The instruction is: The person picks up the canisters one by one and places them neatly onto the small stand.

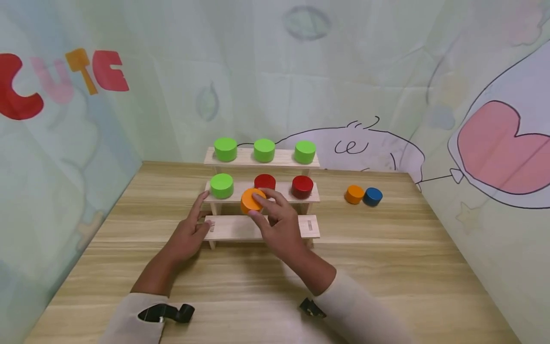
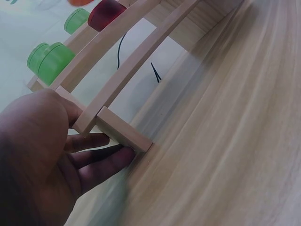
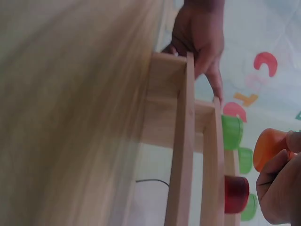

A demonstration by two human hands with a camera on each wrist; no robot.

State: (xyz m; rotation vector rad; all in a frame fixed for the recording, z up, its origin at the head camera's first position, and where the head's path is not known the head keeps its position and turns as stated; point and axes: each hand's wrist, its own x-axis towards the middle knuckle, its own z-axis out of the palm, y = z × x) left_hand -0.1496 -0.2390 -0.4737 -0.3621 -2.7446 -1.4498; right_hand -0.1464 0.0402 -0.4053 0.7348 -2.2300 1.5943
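Note:
A three-step wooden rack [image 1: 262,227] stands mid-table. Three green cylinders [image 1: 264,150] sit on its top step. The middle step holds one green cylinder [image 1: 221,185] and two red ones [image 1: 302,187]. My right hand [image 1: 275,217] pinches an orange cylinder [image 1: 251,200] just above the middle step's front edge; the right wrist view shows that orange cylinder [image 3: 268,148] in the fingers [image 3: 277,181]. My left hand [image 1: 189,231] rests with straight fingers against the rack's left end [image 2: 123,129], the forefinger up by the middle step. The bottom step is bare.
An orange cylinder [image 1: 354,194] and a blue cylinder [image 1: 372,196] stand together on the wooden table [image 1: 386,267], right of the rack. Printed cloth walls close in the back and both sides.

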